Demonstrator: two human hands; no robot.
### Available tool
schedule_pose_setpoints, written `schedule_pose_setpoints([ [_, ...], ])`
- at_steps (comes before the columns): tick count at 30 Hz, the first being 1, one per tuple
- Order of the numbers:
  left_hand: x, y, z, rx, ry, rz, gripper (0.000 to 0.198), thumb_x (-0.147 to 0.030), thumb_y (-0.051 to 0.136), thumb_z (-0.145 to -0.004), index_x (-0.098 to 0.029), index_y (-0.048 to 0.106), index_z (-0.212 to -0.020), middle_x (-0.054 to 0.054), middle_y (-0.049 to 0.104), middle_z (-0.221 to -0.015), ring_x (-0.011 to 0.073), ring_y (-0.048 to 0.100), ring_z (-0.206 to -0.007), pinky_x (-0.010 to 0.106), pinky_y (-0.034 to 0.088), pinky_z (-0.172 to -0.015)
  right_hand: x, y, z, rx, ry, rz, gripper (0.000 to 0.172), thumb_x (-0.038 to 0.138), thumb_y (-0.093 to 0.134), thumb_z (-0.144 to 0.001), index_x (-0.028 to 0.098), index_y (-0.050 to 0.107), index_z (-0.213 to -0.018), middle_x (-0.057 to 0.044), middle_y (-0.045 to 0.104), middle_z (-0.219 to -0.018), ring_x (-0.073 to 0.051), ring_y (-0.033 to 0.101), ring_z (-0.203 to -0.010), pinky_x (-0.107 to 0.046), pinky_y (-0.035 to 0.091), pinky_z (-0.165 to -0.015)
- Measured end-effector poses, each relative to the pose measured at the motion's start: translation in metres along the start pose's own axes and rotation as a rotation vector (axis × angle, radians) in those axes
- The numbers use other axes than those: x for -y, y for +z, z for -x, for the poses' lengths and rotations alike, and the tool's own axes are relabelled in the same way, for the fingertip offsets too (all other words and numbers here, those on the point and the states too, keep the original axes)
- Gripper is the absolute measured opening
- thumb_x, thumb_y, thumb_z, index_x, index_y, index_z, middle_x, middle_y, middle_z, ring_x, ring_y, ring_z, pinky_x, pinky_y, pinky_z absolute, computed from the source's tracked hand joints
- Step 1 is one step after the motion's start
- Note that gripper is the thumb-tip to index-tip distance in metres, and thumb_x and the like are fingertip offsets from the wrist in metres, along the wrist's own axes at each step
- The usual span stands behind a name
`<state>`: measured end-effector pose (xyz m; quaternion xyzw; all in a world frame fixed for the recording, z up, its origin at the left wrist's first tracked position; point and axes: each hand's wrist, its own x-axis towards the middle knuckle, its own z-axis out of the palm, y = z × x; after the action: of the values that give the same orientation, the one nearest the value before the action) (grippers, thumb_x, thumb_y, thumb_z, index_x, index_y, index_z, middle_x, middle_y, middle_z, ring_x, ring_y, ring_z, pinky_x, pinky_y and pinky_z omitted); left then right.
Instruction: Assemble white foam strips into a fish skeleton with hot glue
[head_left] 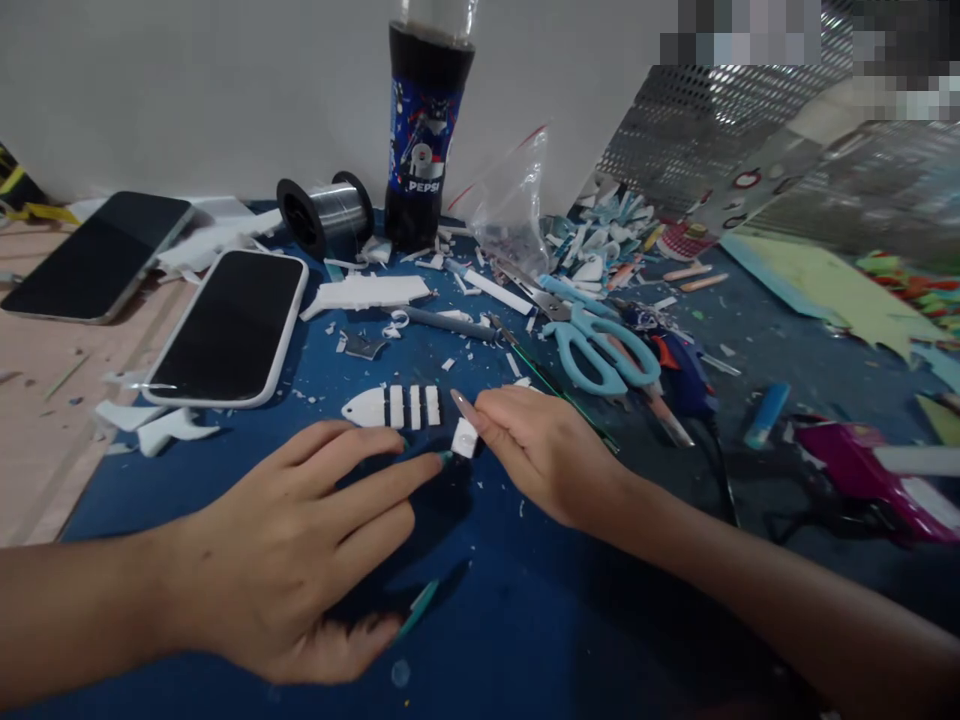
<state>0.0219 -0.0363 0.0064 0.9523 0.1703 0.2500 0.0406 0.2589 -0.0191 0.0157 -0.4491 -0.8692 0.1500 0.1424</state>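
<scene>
My left hand (322,545) hovers low over the blue surface, fingers spread. One teal-nailed fingertip reaches the left edge of a small white block (465,438). Fingers curled, my right hand (555,450) has its long-nailed fingertip at the block's upper right side and appears to pinch it; the contact is partly hidden. Just beyond my left fingers lies a pointed white piece (364,408) with a small hole, followed by several white strips (415,407) in a row. Behind my right hand another white piece (523,384) shows only its edge.
Two phones (244,325) lie at left. A wire spool (326,215) and a Pepsi bottle (424,140) stand behind. Blue-handled scissors (600,345), a blue glue gun (686,375) and a magenta tool (874,475) lie right. White scraps (600,235) litter the back.
</scene>
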Motion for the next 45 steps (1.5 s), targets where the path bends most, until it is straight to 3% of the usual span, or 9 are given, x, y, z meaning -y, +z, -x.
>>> schedule_pose_setpoints([
  [14,0.01,-0.002,-0.003,0.125,0.046,-0.043,0.035,-0.041,0.054,-0.075,-0.015,0.059,-0.098,0.014,0.067,-0.121,0.0348,0.062,-0.098,0.046,0.05,-0.071,-0.009,-0.002,0.0,-0.058,-0.038,0.098,0.033,0.019,0.033,-0.098,0.023,0.028,-0.065,0.001,0.035,-0.059,-0.014,0.035,-0.055,-0.029,0.03,-0.056],
  [18,0.01,-0.001,-0.005,0.157,0.045,-0.043,0.038,-0.041,0.054,-0.075,-0.014,0.059,-0.102,0.015,0.066,-0.121,0.0345,0.062,-0.099,0.046,0.051,-0.072,-0.011,-0.021,0.002,-0.052,0.037,-0.07,0.007,0.021,0.044,-0.092,0.02,0.044,-0.084,0.003,0.04,-0.06,-0.013,0.039,-0.051,-0.028,0.031,-0.053],
  [19,0.01,-0.001,-0.005,0.157,0.038,-0.039,0.037,-0.041,0.054,-0.074,-0.015,0.059,-0.101,0.015,0.066,-0.121,0.0345,0.062,-0.1,0.046,0.051,-0.073,-0.011,-0.026,0.003,0.001,0.039,-0.108,0.008,0.023,0.051,-0.088,0.02,0.045,-0.093,0.004,0.04,-0.059,-0.012,0.04,-0.049,-0.027,0.03,-0.051],
  [21,0.008,-0.002,-0.004,0.154,0.034,-0.02,0.035,-0.039,0.054,-0.075,-0.015,0.058,-0.099,0.015,0.066,-0.121,0.0342,0.062,-0.1,0.046,0.052,-0.073,-0.011,-0.031,0.005,0.09,0.044,-0.129,0.031,0.029,0.061,-0.082,0.019,0.043,-0.105,0.006,0.041,-0.059,-0.012,0.041,-0.048,-0.027,0.03,-0.049],
  [25,0.007,-0.003,0.001,0.099,0.024,-0.012,0.026,-0.032,0.056,-0.074,-0.017,0.055,-0.095,0.013,0.068,-0.116,0.0311,0.06,-0.101,0.044,0.052,-0.076,-0.01,-0.033,0.005,0.185,0.029,-0.055,0.051,0.036,0.071,-0.072,0.015,0.044,-0.111,0.005,0.045,-0.062,-0.013,0.047,-0.05,-0.027,0.032,-0.049],
  [28,0.012,-0.002,0.004,-0.007,-0.073,-0.048,0.022,-0.026,0.06,-0.072,-0.021,0.049,-0.091,0.01,0.066,-0.109,0.0264,0.058,-0.1,0.042,0.05,-0.08,-0.012,-0.031,0.004,0.191,0.006,-0.053,0.052,0.036,0.072,-0.071,0.014,0.047,-0.11,0.006,0.043,-0.059,-0.012,0.045,-0.049,-0.025,0.03,-0.047],
  [32,0.026,0.005,0.001,-0.118,-0.315,-0.026,0.042,-0.039,0.065,-0.068,-0.024,0.041,-0.099,0.009,0.055,-0.12,0.0294,0.051,-0.106,0.046,0.049,-0.083,-0.013,-0.03,0.003,0.217,0.024,-0.076,0.049,0.035,0.071,-0.073,0.013,0.05,-0.111,0.007,0.042,-0.057,-0.01,0.043,-0.045,-0.023,0.028,-0.046],
  [36,0.036,0.013,-0.014,-0.005,-0.463,0.07,0.049,-0.04,0.063,-0.07,-0.021,0.035,-0.106,0.013,0.049,-0.126,0.0343,0.044,-0.116,0.05,0.045,-0.088,-0.013,-0.029,0.003,0.227,0.007,-0.075,0.048,0.035,0.07,-0.075,0.011,0.051,-0.113,0.007,0.043,-0.058,-0.01,0.042,-0.046,-0.023,0.028,-0.045],
  [45,0.043,0.016,-0.021,0.045,-0.51,0.189,0.04,-0.035,0.063,-0.071,-0.022,0.033,-0.095,0.012,0.051,-0.114,0.0307,0.051,-0.109,0.044,0.047,-0.08,-0.015,-0.026,0.004,0.228,0.001,-0.117,0.042,0.03,0.068,-0.077,0.011,0.052,-0.111,0.009,0.04,-0.054,-0.008,0.041,-0.04,-0.022,0.028,-0.042],
])
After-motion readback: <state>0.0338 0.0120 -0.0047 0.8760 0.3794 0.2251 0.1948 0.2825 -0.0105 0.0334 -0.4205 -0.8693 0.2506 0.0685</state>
